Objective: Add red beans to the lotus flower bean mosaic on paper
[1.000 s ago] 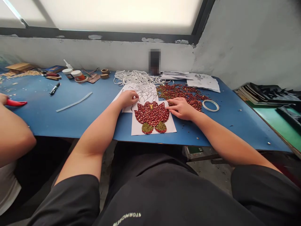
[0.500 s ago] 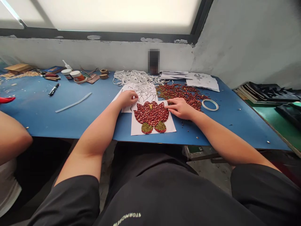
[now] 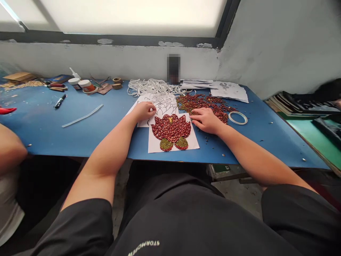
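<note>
A flower picture made of red beans (image 3: 171, 128), with two lower patches of green beans (image 3: 166, 144), lies on a white sheet (image 3: 154, 146) near the table's front edge. My left hand (image 3: 144, 111) rests at the sheet's upper left, over a paper with a line-drawn flower (image 3: 165, 104). Its fingers are curled together, and whatever they may hold is too small to see. My right hand (image 3: 205, 120) is at the sheet's upper right, fingers stretched out beside a heap of loose red and green beans (image 3: 202, 103), with nothing visible in it.
White strips (image 3: 149, 87) and stacked papers (image 3: 229, 91) lie at the back. A tape roll (image 3: 238, 118) sits right of the beans. Farther left are jars (image 3: 85, 85), a marker (image 3: 60, 101) and a clear stick (image 3: 82, 116). Another person's arm (image 3: 10, 147) is at the left edge.
My right hand has shifted slightly right, from the sheet's upper right corner towards the loose beans. My left hand stays nearly in place. The other person's arm at left has drawn back a little.
</note>
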### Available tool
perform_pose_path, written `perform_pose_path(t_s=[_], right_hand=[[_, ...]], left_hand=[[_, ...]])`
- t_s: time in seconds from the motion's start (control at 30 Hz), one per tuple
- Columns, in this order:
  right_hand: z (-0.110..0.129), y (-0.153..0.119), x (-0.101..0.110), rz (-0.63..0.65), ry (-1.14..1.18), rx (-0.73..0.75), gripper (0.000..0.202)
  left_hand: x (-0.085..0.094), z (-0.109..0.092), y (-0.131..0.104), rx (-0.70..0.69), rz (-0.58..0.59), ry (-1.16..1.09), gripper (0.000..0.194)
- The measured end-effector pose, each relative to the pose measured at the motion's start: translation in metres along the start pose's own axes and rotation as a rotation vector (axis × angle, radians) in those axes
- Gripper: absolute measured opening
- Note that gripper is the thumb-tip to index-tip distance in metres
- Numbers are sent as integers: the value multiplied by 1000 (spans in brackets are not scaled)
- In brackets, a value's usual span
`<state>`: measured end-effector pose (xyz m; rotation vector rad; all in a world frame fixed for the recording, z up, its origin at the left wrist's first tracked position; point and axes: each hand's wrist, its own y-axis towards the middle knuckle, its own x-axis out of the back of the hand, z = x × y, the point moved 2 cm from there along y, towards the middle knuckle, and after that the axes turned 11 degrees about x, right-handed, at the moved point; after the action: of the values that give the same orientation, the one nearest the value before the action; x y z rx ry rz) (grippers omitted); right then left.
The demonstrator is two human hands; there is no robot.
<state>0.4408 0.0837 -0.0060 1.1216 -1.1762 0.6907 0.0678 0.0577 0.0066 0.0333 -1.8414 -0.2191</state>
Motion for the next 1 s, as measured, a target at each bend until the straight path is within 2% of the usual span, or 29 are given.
perform_pose_path(t_s=[0.13,0.33,0.53,0.73,0.9,1.0], right_hand=[[4,1,-2,55,30,72,44],[-2,-1,4,-1,-69,-63,44],[5,1,2,69,21,84,42],[-2,-1,5,39,-54,-17,42],[0,-1,5,62,13,60,42],[2,0,6,87,-19,25,41]], left_hand=[[0,0,0,4,3,0,30],[0,0,0,12,3,2,30],[0,0,0,13,5,-6,30],[0,0,0,14,9,-14,30],[0,0,-1,17,11,-14,31],[0,-1,-1,23,11,-11,32]])
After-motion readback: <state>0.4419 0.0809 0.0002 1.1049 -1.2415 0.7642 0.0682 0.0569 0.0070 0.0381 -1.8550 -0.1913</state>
